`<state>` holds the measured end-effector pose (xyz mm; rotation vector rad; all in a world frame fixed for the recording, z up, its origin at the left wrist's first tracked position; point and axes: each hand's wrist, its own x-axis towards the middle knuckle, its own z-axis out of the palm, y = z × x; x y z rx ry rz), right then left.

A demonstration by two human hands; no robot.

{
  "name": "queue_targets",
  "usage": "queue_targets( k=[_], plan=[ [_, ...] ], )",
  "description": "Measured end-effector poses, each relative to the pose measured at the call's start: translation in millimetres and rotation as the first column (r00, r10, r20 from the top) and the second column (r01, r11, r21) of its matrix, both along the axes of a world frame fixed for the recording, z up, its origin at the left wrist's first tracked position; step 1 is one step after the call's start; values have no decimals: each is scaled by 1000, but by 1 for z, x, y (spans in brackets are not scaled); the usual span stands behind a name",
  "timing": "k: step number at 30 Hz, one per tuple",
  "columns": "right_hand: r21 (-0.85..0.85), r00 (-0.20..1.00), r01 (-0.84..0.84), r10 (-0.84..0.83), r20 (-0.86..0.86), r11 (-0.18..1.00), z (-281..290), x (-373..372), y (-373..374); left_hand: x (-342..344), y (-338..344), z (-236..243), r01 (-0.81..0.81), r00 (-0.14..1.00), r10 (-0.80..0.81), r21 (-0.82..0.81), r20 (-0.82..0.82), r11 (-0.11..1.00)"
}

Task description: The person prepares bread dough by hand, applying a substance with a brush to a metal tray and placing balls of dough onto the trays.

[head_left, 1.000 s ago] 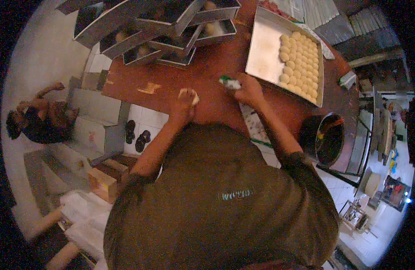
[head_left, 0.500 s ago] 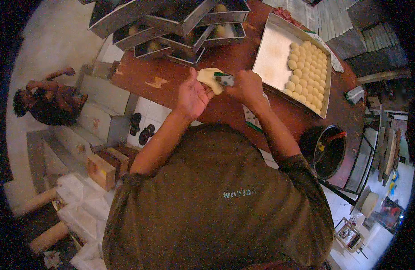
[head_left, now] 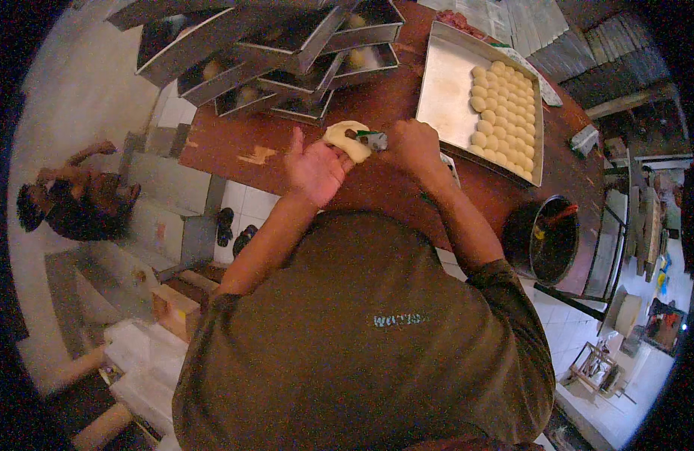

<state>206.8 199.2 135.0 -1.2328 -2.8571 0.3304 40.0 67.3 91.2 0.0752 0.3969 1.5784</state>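
Note:
My left hand (head_left: 317,171) is palm up with its thumb spread away. Across its fingers lies a flattened round of pale dough (head_left: 357,154). A dark brown dab of filling (head_left: 351,134) sits on the dough's upper part. My right hand (head_left: 415,150) is closed round a small flat thing with a green and silvery-white end (head_left: 375,140); that end reaches over the dough, touching or nearly touching the filling. Its grip end is hidden in my fist, so whether it is a packet or a scraper cannot be made out.
To the right, a large metal tray (head_left: 446,98) holds rows of dough balls (head_left: 505,120). Rectangular metal tins (head_left: 302,56) are stacked criss-cross at the far left of the brown table (head_left: 212,143). A dark round pot (head_left: 550,259) stands at the right; a person (head_left: 80,192) is at the left.
The dark filling now shows on the dough beside the small flat thing. My left palm has opened flatter, thumb farther out. The whole view has shifted slightly.

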Motion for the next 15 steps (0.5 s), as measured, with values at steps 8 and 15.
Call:
queue_targets(
  k=[8,15],
  plan=[
    [-13,993,30,-29,117,999,-8,11,1,-36,-6,-34,-16,967,-45,237,250,971],
    [374,671,-230,424,-608,899,39,-2,-21,-51,-20,-4,-5,959,-59,228,276,974]
  ],
)
